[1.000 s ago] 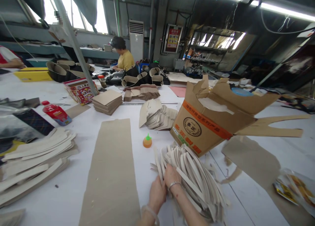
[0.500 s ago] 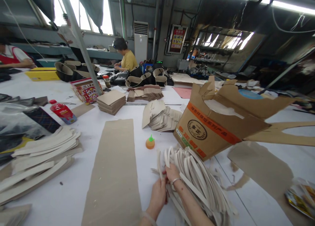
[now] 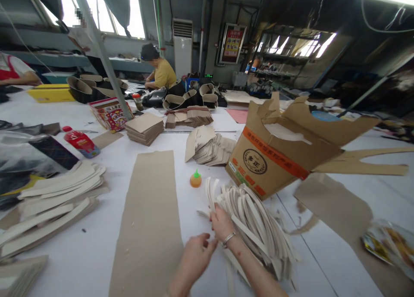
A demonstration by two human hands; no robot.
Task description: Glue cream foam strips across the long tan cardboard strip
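My right hand [image 3: 221,223], with a bracelet at its wrist, is closed on pale strips at the left side of a big bundle of strips [image 3: 255,223]. Just left of it and lower, my left hand [image 3: 196,254] has its fingers apart and slightly bent, with nothing seen in them. A long grey-beige sheet [image 3: 148,219] lies flat left of my hands. Beyond the bundle's left end sits a small orange ball-shaped object [image 3: 195,179] with a green top.
An open cardboard box [image 3: 258,154] stands behind the bundle. Stacked pieces [image 3: 145,128], fanned pieces [image 3: 213,148], a red bottle [image 3: 80,142] and curved strips [image 3: 64,185] lie on the white table [image 3: 80,258]. A metal pole [image 3: 103,51] rises at the left. People work farther back.
My left hand has come off the strips and moved left and down, its fingers opening. My right hand stays at the strips. The view has shifted slightly.
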